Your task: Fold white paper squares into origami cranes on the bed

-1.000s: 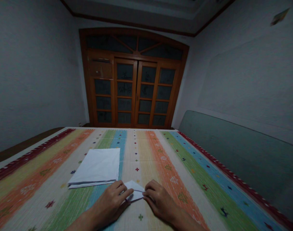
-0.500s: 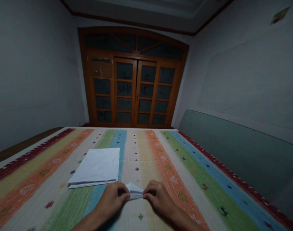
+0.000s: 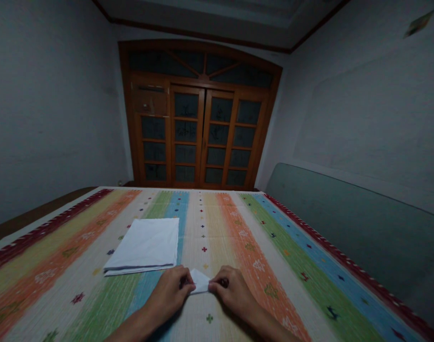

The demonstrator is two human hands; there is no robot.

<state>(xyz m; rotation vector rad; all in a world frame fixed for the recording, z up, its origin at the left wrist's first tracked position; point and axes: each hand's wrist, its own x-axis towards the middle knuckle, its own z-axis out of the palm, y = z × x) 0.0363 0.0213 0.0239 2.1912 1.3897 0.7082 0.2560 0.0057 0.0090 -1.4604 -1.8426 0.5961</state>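
A small folded piece of white paper (image 3: 200, 281) lies on the striped cloth (image 3: 259, 256) near the front edge. My left hand (image 3: 171, 295) presses on its left side with curled fingers. My right hand (image 3: 231, 294) pinches its right side, fingers bent over the fold. Most of the little paper is hidden between the two hands. A stack of white paper sheets (image 3: 146, 245) lies flat just behind and to the left of my left hand.
The multicoloured striped cloth covers a wide surface running toward a wooden glazed door (image 3: 200, 137). A dark green panel (image 3: 352, 228) runs along the right side by the wall. Grey walls close in on both sides.
The folded paper looked larger a second ago; both hands have closed in on it and pressed it into a smaller shape. The view has shifted slightly.
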